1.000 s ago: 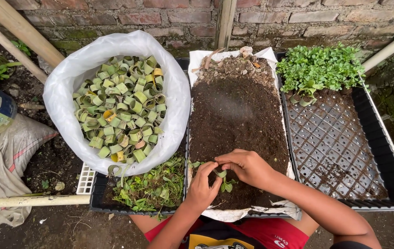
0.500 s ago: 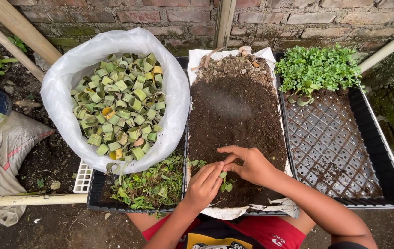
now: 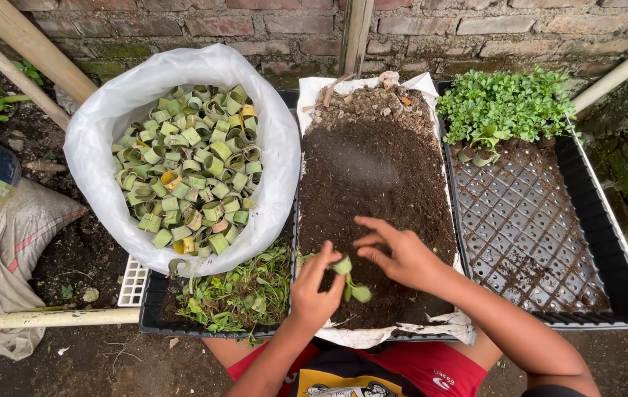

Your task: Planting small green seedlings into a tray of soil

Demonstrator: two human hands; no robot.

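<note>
A small green seedling [image 3: 349, 279] sat pinched in the grip of the left hand [image 3: 312, 288], its leaves showing just above and to the right of the fingertips, low over the near end of the dark soil [image 3: 380, 184]. The left hand's fingers were closed on the seedling's stem. The right hand [image 3: 400, 255] hovered just beside it, fingers spread and loose, its grip holding nothing, the fingertips close to the seedling's top leaf.

The soil filled a middle tray lined with white sheeting [image 3: 373, 340], with rougher clods and bits of debris at the far end. To the left, a white plastic bag [image 3: 108, 125] stood wide open, full of rolled green leaf rings [image 3: 189, 169]. Below the bag, a loose heap of uprooted seedlings [image 3: 244, 294] lay in a black tray. To the right, a black perforated tray [image 3: 542, 242] held a cluster of planted seedlings [image 3: 509, 106] at its far end. A brick wall [image 3: 255, 29] ran behind everything.
</note>
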